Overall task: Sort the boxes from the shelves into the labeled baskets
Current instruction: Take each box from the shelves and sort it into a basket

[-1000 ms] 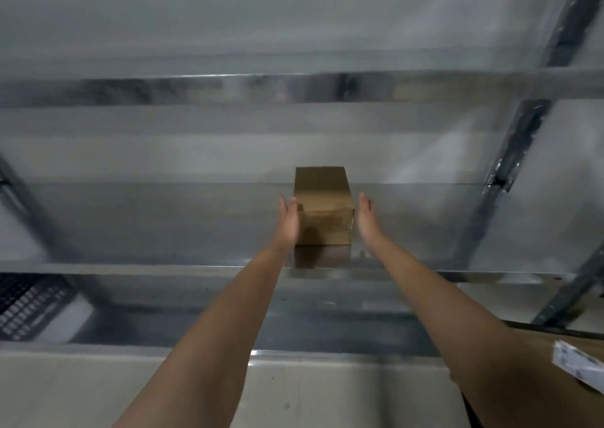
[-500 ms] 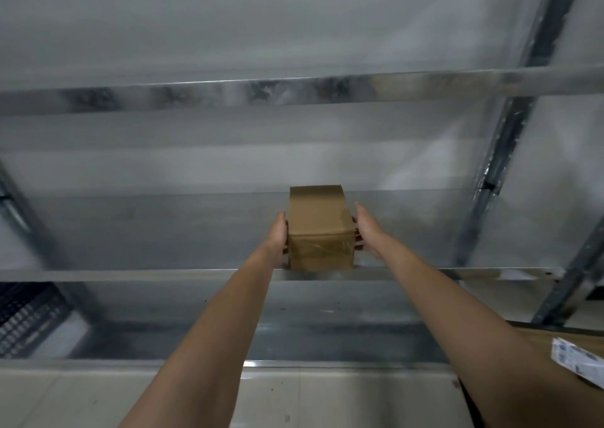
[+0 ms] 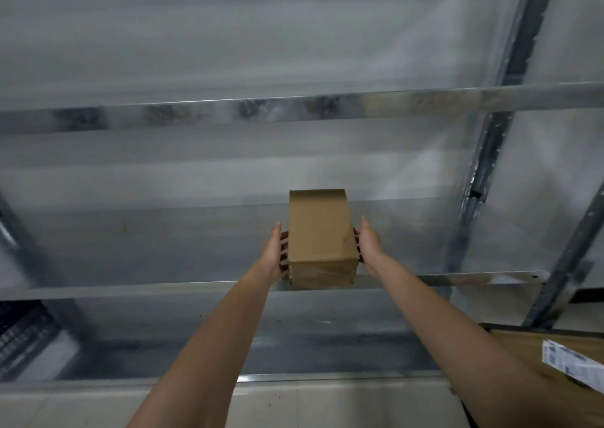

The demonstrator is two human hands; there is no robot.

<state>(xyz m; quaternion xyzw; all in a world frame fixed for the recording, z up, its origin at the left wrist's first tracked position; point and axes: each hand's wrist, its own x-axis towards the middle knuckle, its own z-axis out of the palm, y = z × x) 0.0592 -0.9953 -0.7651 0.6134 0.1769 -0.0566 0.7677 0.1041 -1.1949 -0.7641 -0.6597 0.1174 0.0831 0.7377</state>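
A small brown cardboard box (image 3: 320,231) sits at the front edge of the middle metal shelf (image 3: 130,292), its near end overhanging the lip. My left hand (image 3: 274,256) grips its left side and my right hand (image 3: 371,248) grips its right side, fingers curled against the box walls. Both arms reach up and forward from the bottom of the view. Whether the box's underside still touches the shelf is hidden.
An upper shelf beam (image 3: 294,110) crosses above. A slanted metal upright (image 3: 490,153) stands at the right. A larger cardboard box with a white label (image 3: 562,362) lies at the bottom right. A dark meshed basket (image 3: 19,339) shows at the lower left.
My hands went from beside the box to clasping it. The box has come forward to the shelf's front edge.
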